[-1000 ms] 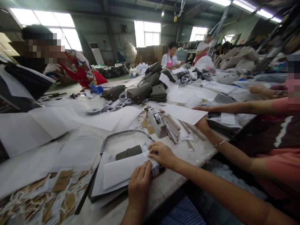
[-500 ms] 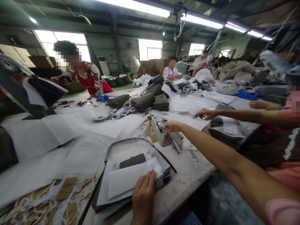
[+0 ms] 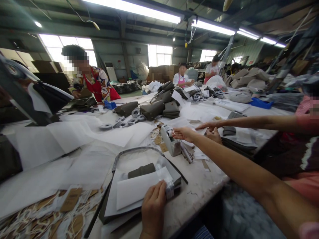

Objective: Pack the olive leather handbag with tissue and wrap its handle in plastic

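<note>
On the pale, scuffed table [image 3: 196,189] lies the flat olive bag [image 3: 141,170]; smooth white paper [image 3: 138,192] overlays it; the left hand [image 3: 154,204], fingers together, presses the paper; the right hand [image 3: 184,133], fingers outstretched, meets the blocky grey tape dispenser [image 3: 172,146]; whether either pinches, I cannot tell.

Aproned workers [image 3: 96,88], heaped bags [image 3: 152,110] and strip lights [image 3: 136,10] show a factory workshop.

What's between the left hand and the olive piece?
White paper, in the head view: the left hand rests on its right part, the olive piece beyond its far edge.
</note>
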Demonstrator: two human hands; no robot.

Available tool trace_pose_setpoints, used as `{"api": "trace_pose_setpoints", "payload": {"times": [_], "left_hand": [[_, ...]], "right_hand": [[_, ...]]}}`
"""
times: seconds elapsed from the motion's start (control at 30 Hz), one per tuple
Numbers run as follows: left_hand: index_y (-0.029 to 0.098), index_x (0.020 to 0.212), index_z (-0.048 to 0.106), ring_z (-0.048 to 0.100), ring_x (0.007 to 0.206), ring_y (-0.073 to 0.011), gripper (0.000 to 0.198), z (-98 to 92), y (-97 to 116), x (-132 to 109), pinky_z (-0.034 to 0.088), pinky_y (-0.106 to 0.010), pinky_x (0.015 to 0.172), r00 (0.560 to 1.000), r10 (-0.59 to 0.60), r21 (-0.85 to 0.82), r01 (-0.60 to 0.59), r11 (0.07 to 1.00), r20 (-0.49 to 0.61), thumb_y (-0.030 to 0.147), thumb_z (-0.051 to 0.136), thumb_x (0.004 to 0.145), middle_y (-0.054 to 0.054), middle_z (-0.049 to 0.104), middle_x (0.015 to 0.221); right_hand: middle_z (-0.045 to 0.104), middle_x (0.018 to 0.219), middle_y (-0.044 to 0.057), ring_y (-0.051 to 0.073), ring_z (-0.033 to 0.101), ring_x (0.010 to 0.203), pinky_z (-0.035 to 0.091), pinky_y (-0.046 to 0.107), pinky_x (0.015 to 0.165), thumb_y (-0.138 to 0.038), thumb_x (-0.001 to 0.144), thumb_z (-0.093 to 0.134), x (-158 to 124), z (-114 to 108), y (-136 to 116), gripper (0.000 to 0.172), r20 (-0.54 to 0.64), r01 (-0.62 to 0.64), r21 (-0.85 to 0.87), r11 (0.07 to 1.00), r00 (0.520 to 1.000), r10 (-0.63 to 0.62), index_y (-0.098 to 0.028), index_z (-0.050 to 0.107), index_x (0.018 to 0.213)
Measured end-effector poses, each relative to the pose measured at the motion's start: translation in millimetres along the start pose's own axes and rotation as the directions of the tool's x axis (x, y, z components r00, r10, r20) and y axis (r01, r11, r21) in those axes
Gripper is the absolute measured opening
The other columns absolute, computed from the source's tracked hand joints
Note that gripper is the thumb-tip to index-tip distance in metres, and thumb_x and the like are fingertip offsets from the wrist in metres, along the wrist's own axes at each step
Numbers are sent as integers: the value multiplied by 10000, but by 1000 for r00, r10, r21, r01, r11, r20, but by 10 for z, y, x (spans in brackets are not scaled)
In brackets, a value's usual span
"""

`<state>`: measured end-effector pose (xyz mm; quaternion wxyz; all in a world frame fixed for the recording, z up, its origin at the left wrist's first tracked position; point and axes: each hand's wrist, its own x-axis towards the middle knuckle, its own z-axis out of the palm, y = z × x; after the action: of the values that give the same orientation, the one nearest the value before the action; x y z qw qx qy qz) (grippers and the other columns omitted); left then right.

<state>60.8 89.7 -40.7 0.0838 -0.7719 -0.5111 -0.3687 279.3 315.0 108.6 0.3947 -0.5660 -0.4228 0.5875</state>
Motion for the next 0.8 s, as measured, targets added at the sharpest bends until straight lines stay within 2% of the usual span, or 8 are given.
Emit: {"api": "trace_pose_setpoints", "payload": {"times": [0.1,0.23,0.3,0.4,0.6,0.7,0.8], "left_hand": [[207,1252,618,649,1050,-228,452,-44,4,26,556,-346,926,1000,23,10,-23,1000,13,0,561,855,-28,704,1206],[205,1260,611,643,1068,-224,437,-25,8,7,539,-344,949,1000,13,-2,-13,1000,3,12,560,871,-30,699,1215],[206,1266,606,636,1085,-226,440,7,12,-12,526,-356,968,1000,-8,-10,8,1000,2,11,558,875,-31,693,1227],[210,1275,599,630,1101,-232,441,30,17,-20,519,-371,978,1000,-20,-16,21,1000,10,18,560,880,-37,687,1235],[200,1258,602,647,1062,-227,431,-45,23,25,547,-365,941,999,3,1,-3,1000,32,13,580,871,-39,703,1194],[190,1263,592,646,1053,-228,460,-69,29,33,555,-369,930,999,6,-6,-6,1000,37,0,621,845,-35,704,1189],[185,1258,591,643,1047,-232,481,-67,35,35,554,-378,935,999,6,-19,-5,1000,31,-6,656,822,-32,705,1183]], "right_hand": [[739,857,133,135,709,706,601,195,628,-253,949,633,-360,-103,147,229,-35,36,6,999,999,-36,-67,685,826],[757,856,139,145,715,677,613,202,609,-274,875,728,-703,-188,618,200,-88,52,-1,999,995,-52,-80,714,830],[759,851,132,143,716,669,615,201,600,-266,840,762,-725,-199,863,179,-127,56,-4,998,990,-56,-93,718,822],[760,821,115,132,712,649,611,192,587,-235,828,765,-602,-187,1109,139,-183,68,-18,998,981,-70,-109,713,801],[742,706,95,122,677,547,571,177,497,-229,810,768,-323,-219,1165,156,-224,91,-173,981,966,-129,-119,690,731],[730,659,90,130,659,516,563,196,474,-252,812,749,-343,-308,1137,193,-187,108,-324,940,966,-176,-122,685,685],[712,619,73,153,655,525,556,230,490,-250,832,692,-470,-450,1101,198,-126,159,-507,847,959,-256,-138,695,669]]}}
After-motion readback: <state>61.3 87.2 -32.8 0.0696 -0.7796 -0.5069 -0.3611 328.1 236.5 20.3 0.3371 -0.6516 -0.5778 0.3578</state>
